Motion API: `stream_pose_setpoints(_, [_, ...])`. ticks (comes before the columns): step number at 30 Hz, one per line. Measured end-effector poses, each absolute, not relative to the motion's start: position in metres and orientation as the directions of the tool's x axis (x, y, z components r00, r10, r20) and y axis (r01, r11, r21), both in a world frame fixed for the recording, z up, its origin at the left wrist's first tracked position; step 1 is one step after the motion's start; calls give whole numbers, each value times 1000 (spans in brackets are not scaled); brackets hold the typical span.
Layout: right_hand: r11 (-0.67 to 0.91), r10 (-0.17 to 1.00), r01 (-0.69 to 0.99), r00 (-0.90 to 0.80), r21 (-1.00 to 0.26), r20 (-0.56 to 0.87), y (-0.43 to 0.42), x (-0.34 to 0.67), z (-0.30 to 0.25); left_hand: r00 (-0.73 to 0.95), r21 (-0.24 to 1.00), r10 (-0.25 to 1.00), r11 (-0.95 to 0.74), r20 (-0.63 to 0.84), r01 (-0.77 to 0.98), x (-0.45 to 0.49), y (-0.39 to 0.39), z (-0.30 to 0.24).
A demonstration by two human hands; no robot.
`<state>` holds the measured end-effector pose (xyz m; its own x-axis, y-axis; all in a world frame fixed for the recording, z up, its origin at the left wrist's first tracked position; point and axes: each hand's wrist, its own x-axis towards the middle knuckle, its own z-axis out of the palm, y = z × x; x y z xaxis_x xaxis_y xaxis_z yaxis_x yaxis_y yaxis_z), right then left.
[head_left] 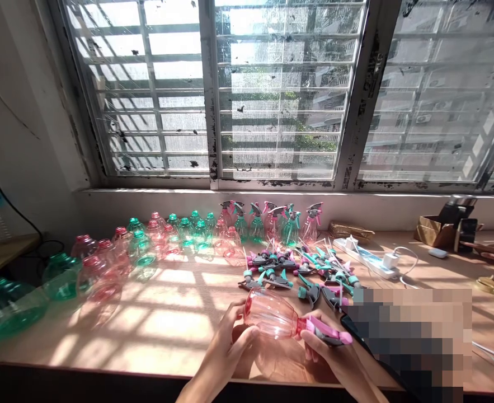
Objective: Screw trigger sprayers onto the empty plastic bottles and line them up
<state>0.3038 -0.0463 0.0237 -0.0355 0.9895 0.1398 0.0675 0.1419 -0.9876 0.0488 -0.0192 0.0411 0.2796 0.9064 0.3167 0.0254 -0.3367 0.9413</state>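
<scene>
A pink spray bottle [272,316] is held sideways above the table's [166,319] near edge. The left hand [225,347] grips its body, steadying it. The right hand [333,358] clasps its trigger head [324,331]. Loose trigger heads [301,268] lie heaped beyond, and empty bottles [146,246] stand to the left.

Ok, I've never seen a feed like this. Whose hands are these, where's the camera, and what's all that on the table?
No machine here: these are one person's bare hands, filmed from a camera on their head looking down. The left hand grips a pink bottle lying sideways; the right hand holds the spray head at its neck. On the wooden table lie a pile of loose heads, open bottles in green and pink, finished bottles by the wall, and a power strip.
</scene>
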Motion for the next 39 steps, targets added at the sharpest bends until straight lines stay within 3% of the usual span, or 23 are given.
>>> stream_pose_setpoints(11, [119,993,41,-24,-992,118,-48,302,29,280,917,903,-374,325,142,43,-15,36])
stream_pose_setpoints(17, [121,992,-4,-20,-993,121,-50,299,30,263,948,919,-316,294,45,46,-22,39])
stream_pose_setpoints(39, [131,991,77,-17,-988,130,-46,304,24,272,939,910,-339,312,55,44,-19,36])
